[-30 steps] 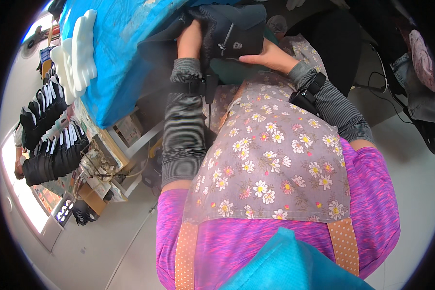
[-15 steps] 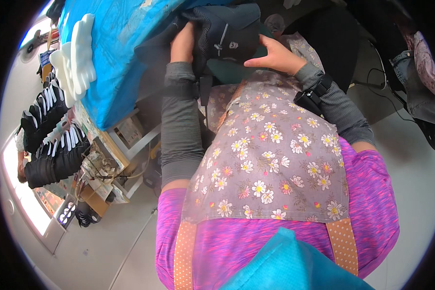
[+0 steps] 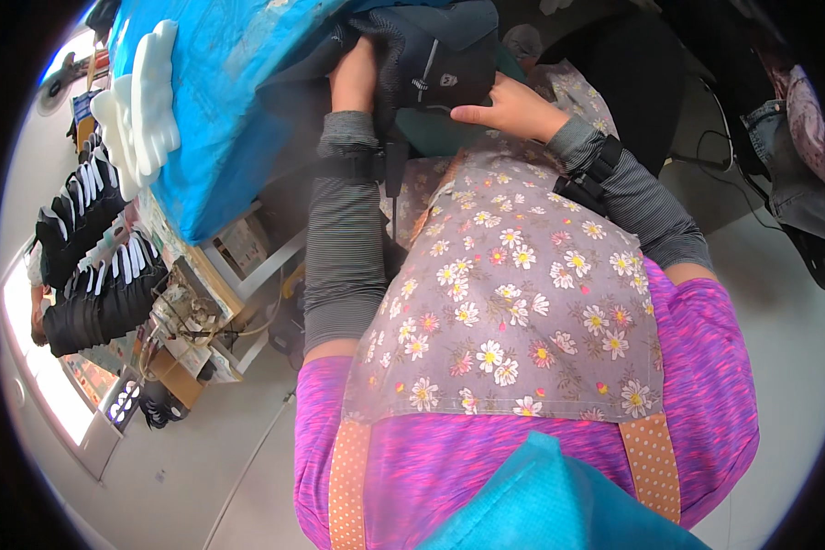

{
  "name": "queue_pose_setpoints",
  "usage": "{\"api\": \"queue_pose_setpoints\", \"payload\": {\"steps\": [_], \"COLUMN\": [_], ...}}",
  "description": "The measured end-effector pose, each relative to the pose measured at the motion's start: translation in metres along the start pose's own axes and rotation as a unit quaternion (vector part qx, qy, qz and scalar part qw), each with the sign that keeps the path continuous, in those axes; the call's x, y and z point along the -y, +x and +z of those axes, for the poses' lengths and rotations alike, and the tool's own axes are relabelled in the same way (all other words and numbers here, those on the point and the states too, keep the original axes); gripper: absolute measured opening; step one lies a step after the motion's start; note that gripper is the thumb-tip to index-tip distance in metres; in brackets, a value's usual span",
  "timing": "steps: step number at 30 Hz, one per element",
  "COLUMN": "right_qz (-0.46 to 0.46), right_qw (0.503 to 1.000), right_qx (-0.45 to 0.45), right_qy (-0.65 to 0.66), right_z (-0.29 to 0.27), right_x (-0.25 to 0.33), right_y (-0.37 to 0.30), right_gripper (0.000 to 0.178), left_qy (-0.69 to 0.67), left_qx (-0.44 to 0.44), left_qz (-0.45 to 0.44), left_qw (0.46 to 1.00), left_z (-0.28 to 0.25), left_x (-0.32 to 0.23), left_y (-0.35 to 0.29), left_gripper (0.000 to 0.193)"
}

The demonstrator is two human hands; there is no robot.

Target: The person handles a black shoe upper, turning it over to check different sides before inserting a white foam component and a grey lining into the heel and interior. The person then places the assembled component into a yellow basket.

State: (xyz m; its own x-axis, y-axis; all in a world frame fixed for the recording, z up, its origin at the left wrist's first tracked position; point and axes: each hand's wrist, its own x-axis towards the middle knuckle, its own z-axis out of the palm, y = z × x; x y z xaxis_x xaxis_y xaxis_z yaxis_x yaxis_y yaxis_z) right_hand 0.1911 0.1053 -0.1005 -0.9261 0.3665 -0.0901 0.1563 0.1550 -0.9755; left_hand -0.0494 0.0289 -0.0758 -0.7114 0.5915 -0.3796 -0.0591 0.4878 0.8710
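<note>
A dark, black fabric shoe upper (image 3: 435, 64) sits at the near edge of the blue table (image 3: 220, 119), in front of my flowered apron. My left hand (image 3: 355, 78) reaches up into its left side and grips it; the fingers are hidden in the fabric. My right hand (image 3: 509, 108) holds its lower right edge, thumb stretched along the underside. Both forearms wear grey striped sleeves with black wrist straps.
A stack of white foam soles (image 3: 142, 101) lies on the table's left part. Rows of black shoes with white soles (image 3: 87, 247) stand on racks at the left. A cluttered shelf (image 3: 188, 321) sits under the table. A dark chair (image 3: 651, 82) and denim cloth (image 3: 793, 147) are at the right.
The dark piece has been lifted and turned toward the table. My right hand slid from its far right edge to under its lower edge; my left hand rose slightly.
</note>
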Motion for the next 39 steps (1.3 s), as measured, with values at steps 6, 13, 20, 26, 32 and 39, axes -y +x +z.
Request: {"api": "queue_pose_setpoints", "payload": {"steps": [6, 13, 20, 26, 32, 39], "right_qz": [0.047, 0.014, -0.026, 0.104, 0.095, 0.043], "right_qw": [0.997, 0.999, 0.993, 0.933, 0.895, 0.936], "right_qx": [-0.026, -0.035, -0.034, -0.034, -0.067, -0.06], "right_qy": [0.055, 0.018, 0.107, 0.344, 0.43, 0.345], "right_z": [0.002, -0.005, -0.009, 0.006, 0.02, 0.005], "right_x": [-0.037, -0.027, -0.021, -0.008, 0.006, -0.007], "right_y": [0.0, -0.008, -0.011, 0.0, 0.013, 0.016], "right_gripper": [0.097, 0.107, 0.086, 0.066, 0.055, 0.035], "left_qy": [-0.035, -0.001, -0.012, -0.05, -0.237, 0.086], "left_qx": [0.028, 0.024, 0.013, 0.023, 0.141, 0.046], "left_qz": [-0.03, -0.039, -0.028, -0.03, -0.074, 0.199], "left_qw": [0.999, 0.999, 0.999, 0.998, 0.958, 0.975], "left_z": [0.001, -0.006, 0.001, -0.003, -0.033, -0.073], "left_x": [-0.003, 0.007, 0.007, -0.002, -0.014, -0.053], "left_y": [0.001, 0.011, 0.009, -0.003, -0.021, -0.056], "left_gripper": [0.05, 0.052, 0.06, 0.044, 0.027, 0.022]}}
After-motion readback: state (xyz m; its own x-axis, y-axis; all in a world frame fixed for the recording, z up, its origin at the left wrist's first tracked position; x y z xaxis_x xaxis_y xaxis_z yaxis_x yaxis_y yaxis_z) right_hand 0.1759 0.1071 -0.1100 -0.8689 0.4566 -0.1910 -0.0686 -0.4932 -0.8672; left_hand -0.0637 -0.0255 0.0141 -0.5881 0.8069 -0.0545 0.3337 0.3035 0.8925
